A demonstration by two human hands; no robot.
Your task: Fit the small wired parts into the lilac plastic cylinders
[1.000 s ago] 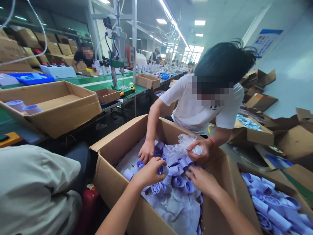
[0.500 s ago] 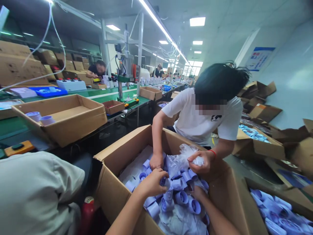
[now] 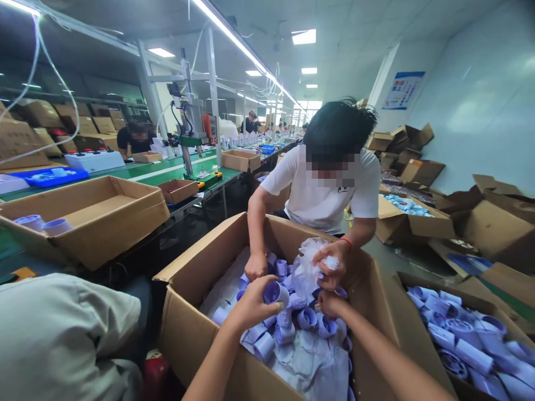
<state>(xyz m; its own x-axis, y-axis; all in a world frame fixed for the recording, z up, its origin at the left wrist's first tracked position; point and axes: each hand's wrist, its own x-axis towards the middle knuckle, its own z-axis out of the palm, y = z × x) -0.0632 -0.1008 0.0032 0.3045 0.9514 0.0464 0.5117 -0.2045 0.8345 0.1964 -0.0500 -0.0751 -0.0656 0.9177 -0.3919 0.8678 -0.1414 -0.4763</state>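
Note:
My left hand (image 3: 254, 305) is over the open cardboard box (image 3: 190, 303), its thumb and fingers curved around a light purple plastic cup-shaped part (image 3: 276, 294) with its open end showing. Farther right, my right hand (image 3: 332, 304) reaches in among the parts with curled fingers; whatever it grips is hidden. Several similar purple cylindrical parts (image 3: 307, 318) lie jumbled beneath both hands, some on crumpled white plastic sheeting (image 3: 311, 359). Across the box, a co-worker's one hand (image 3: 256, 266) presses down among the parts, and the other (image 3: 334, 262) holds a bunched clear plastic bag (image 3: 307, 270).
To the right stands another box full of purple parts (image 3: 463, 340). A shallow carton (image 3: 104, 236) with a few purple parts sits at the left by the green conveyor table (image 3: 163, 167). A pale-trousered leg (image 3: 62, 334) is close on the left.
My view has turned right. My right hand has come up from deeper among the parts, and the purple part in my left hand shows more clearly. The co-worker's bag hand has shifted slightly.

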